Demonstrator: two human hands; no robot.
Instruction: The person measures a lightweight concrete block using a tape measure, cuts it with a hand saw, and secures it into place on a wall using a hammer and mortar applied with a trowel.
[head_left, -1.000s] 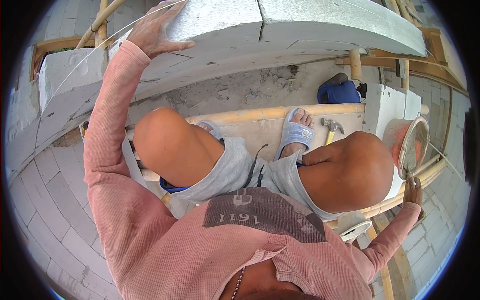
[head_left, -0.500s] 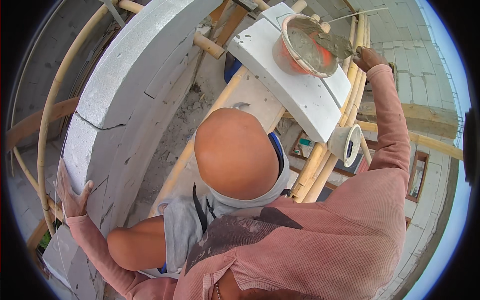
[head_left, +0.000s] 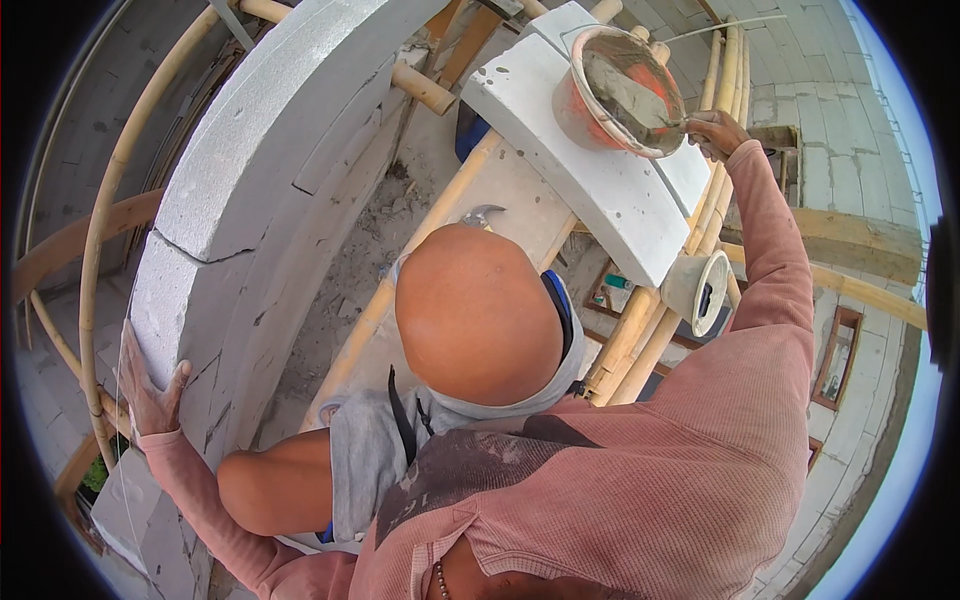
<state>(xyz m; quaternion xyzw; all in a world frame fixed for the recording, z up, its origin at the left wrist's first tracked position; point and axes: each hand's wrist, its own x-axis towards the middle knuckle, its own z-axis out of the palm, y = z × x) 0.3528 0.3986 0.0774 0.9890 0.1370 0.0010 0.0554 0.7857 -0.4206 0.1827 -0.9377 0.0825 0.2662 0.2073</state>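
Observation:
My right hand (head_left: pixel 716 134) is closed round the handle of a trowel (head_left: pixel 632 100). The trowel's mortar-smeared blade lies inside an orange bucket (head_left: pixel 578 118) with grey mortar on its rim and walls. Two white lightweight blocks (head_left: pixel 570 190) lie side by side beneath the bucket. At the left, my left hand (head_left: pixel 155 395) rests with fingers spread on the near end of the top course of a white block wall (head_left: pixel 225 185). Its thumb sits on the wall's inner face, and nothing is held in it.
Bamboo poles (head_left: pixel 622 350) carry the platform along the right. A smaller mortar-stained pail (head_left: pixel 682 285) stands beside them. The head of a claw hammer (head_left: pixel 484 213) shows beyond my knee. A thin string (head_left: pixel 122 470) runs beside the wall, and bamboo scaffolding (head_left: pixel 108 200) stands outside it.
My right hand has moved left and slightly down, carrying the trowel's blade from the bucket's right rim deeper into the bucket. My left hand stays on the wall.

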